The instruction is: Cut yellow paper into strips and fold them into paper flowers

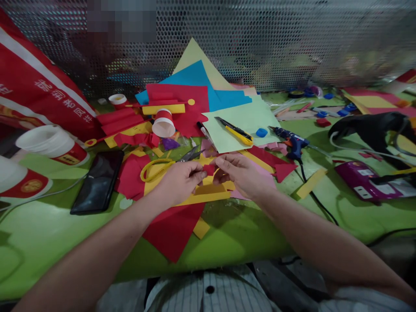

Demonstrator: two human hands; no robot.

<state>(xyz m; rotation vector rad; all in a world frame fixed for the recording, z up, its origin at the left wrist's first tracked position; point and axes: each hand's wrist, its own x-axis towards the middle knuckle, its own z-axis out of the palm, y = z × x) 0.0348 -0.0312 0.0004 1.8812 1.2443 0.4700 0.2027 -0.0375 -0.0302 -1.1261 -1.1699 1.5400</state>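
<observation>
Between my two hands is a small piece of red paper. My left hand pinches its left side with thumb and forefinger. On the other side, my right hand has its fingers closed at the paper's right edge. Beneath the hands lie yellow paper strips and pink paper. Scissors with yellow handles rest just beyond my left hand, their dark blades pointing away to the right. A larger sheet of red paper lies in front, near the table edge.
A black phone and paper cups stand left. Behind the hands are a yellow utility knife, a blue glue gun with its cord, and coloured sheets. A purple power strip lies right. Perforated metal closes off the back.
</observation>
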